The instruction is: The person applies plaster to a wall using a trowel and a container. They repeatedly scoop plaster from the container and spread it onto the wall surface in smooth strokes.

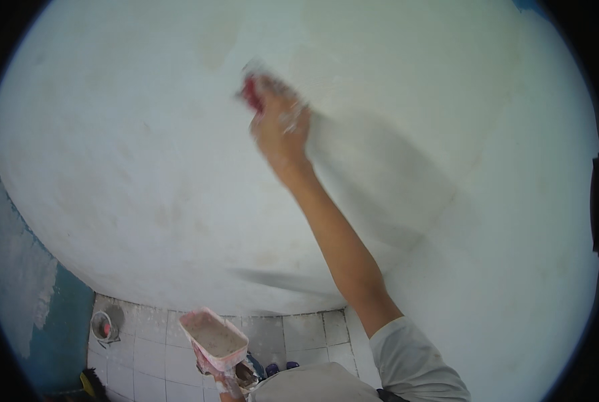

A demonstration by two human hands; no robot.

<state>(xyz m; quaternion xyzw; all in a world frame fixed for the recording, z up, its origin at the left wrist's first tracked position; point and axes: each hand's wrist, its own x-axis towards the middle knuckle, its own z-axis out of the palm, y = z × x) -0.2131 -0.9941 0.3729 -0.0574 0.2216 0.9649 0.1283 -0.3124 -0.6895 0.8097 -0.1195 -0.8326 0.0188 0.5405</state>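
Observation:
My right hand (281, 127), speckled with white, is raised to the pale wall (145, 154) at the end of an outstretched arm. It is closed around a red-handled putty knife (251, 92); motion smears the tool, and its blade can barely be made out. Low in front of my body, my left hand (207, 364) grips a rectangular white tub (224, 362) with pinkish smears on its sides. Greyish paste (214, 335) lies inside the tub. Part of the left hand is hidden beneath the tub.
Below the wall runs a floor of white tiles (149, 358). A small bucket (104, 326) with something reddish in it stands at the lower left, near a blue-green wall section (65, 335). A dark bristly thing with a yellow part (90, 383) lies close by. Another pale wall (500, 268) adjoins on the right.

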